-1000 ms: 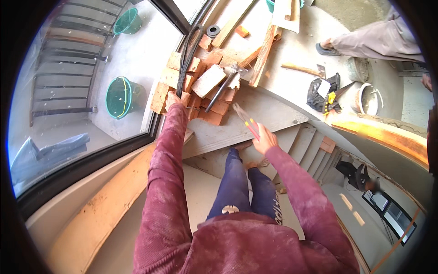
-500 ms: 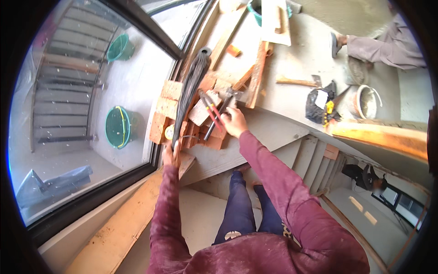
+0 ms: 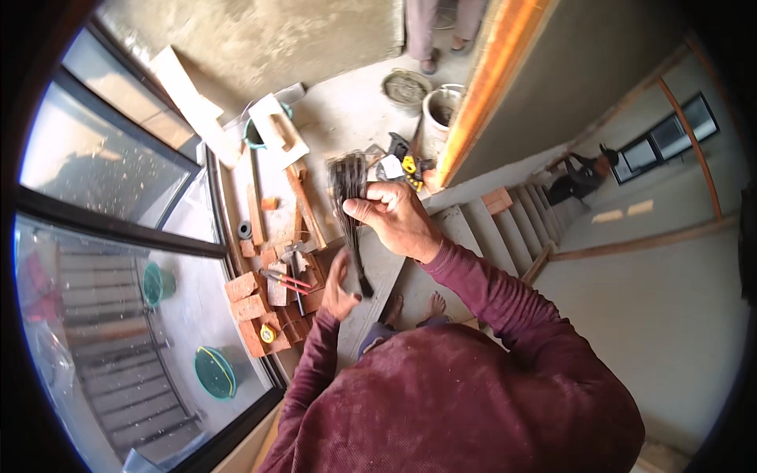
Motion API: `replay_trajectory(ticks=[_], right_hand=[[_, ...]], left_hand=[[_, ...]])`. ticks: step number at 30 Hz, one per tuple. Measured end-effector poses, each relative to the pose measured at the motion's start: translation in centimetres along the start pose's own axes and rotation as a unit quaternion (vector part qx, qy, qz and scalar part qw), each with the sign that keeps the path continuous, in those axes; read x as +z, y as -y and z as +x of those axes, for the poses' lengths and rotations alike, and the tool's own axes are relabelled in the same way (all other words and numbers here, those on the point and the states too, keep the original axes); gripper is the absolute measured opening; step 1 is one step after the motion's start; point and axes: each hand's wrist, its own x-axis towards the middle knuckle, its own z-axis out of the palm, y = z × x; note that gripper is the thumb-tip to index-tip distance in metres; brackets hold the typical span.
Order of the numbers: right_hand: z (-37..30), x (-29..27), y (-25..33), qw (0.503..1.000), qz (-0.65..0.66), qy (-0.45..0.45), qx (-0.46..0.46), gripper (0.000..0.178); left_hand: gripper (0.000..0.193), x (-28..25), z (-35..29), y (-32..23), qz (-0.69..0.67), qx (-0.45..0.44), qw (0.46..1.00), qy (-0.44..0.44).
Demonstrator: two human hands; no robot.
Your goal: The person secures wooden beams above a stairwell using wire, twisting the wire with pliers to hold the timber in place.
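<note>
A bundle of dark tie wire [image 3: 347, 185] hangs upright in front of me, its strands loose and fanned at the top and drawn to a narrow end below. My right hand [image 3: 394, 217] is closed around its middle, thumb pressed on the strands. Beside the lower end is my left hand [image 3: 339, 292], slightly blurred, fingers stretched and apart from the wire. Below and left lie stacked red bricks [image 3: 246, 306], with red-handled pincers [image 3: 288, 281], a hammer [image 3: 296, 292] and a yellow tape measure [image 3: 268, 333] on top.
Concrete stairs [image 3: 505, 240] descend at the right. A window frame [image 3: 118, 229] runs along the left. Wooden planks [image 3: 303, 201], a mortar bucket [image 3: 406, 87] and a white bucket [image 3: 441, 106] stand ahead. Another person's legs [image 3: 441, 27] show at the far top; another person [image 3: 587, 169] is below the stairs.
The wire bundle has been lifted off the bricks into my right hand, which was by the pincers. My left hand has let go of its lower end. The view has turned right.
</note>
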Motion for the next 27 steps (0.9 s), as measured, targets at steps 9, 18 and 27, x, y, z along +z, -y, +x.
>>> replay_trajectory(ticks=[9, 18, 27], right_hand=[[-5.9, -6.5, 7.8, 0.996, 0.018, -0.053, -0.071, 0.026], [-10.3, -9.5, 10.3, 0.99, 0.027, -0.136, 0.004, 0.022], [-11.2, -9.3, 9.6, 0.994, -0.014, -0.111, 0.015, 0.014]], left_hand=[[0.059, 9.3, 13.5, -13.5, 0.033, 0.217, 0.974, 0.064], [0.072, 13.0, 13.1, -11.2, -0.126, 0.151, 0.968, 0.155], [0.081, 11.5, 10.8, -12.2, -0.074, 0.129, 0.977, 0.151]])
